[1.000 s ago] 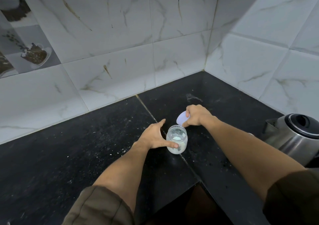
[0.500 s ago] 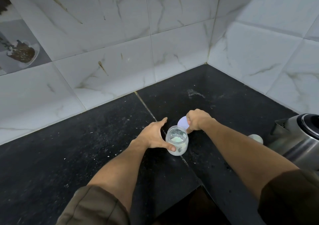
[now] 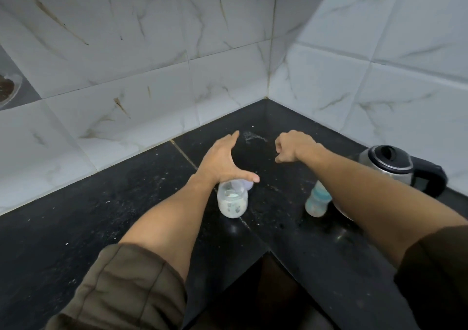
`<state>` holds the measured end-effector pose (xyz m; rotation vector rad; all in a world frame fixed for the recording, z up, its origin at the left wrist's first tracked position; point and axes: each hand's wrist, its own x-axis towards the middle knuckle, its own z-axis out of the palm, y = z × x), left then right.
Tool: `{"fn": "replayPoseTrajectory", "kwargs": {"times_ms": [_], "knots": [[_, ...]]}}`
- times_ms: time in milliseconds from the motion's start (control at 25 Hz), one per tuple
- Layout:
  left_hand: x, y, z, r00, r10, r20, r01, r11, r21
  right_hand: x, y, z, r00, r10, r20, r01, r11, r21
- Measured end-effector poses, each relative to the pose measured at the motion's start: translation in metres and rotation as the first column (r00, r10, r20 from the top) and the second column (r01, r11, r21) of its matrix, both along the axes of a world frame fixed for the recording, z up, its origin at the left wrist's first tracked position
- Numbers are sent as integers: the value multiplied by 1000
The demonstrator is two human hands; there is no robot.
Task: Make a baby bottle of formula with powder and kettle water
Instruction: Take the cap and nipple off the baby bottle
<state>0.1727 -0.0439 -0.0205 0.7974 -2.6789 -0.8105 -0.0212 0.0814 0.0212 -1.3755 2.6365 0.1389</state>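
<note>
A clear baby bottle [image 3: 232,201] is seen standing upright and uncapped on the black stone countertop [image 3: 76,228], on the seam between two slabs, with white powder or milky liquid in its lower part. The left hand [image 3: 224,161] is held spread wide open above the bottle's mouth, thumb and fingers splayed; nothing is gripped, and whether the palm touches the rim cannot be told. Just behind the bottle, partly hidden under the thumb, a pale lilac rounded piece [image 3: 247,184] is seen on the counter; what it is cannot be made out. The right hand [image 3: 293,147] is raised over the counter towards the corner, its fingers curled loosely inward, and no object is visible in it. Under the right forearm, a second bottle-like item with a teal band [image 3: 317,199] is standing, blurred. A steel electric kettle [image 3: 395,165] with a black lid and handle is placed at the right, against the marbled wall tiles [image 3: 152,51].
</note>
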Motion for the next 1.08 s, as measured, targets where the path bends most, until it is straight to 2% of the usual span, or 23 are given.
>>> {"fn": "replayPoseTrajectory", "kwargs": {"times_ms": [80,200,440,640,840,1080], "knots": [[-21,24,11,997,-49,-54,48,999,-26,-10,27,13,999,-43,-27,43,999,24],[-48,58,11,990,-133,-40,132,991,-26,-22,63,21,996,-86,-5,86,993,85],[-74,103,-15,983,-181,36,180,983,23,-20,104,6,987,-87,135,54,972,227],[-80,119,-36,981,-179,80,170,979,107,-16,112,-15,993,-42,109,13,967,256],[-83,130,-57,980,-178,94,163,975,153,-14,115,-29,999,17,49,-26,982,189],[-87,130,-58,991,-133,-30,137,966,221,-13,106,-4,991,-36,130,40,999,-26]]}}
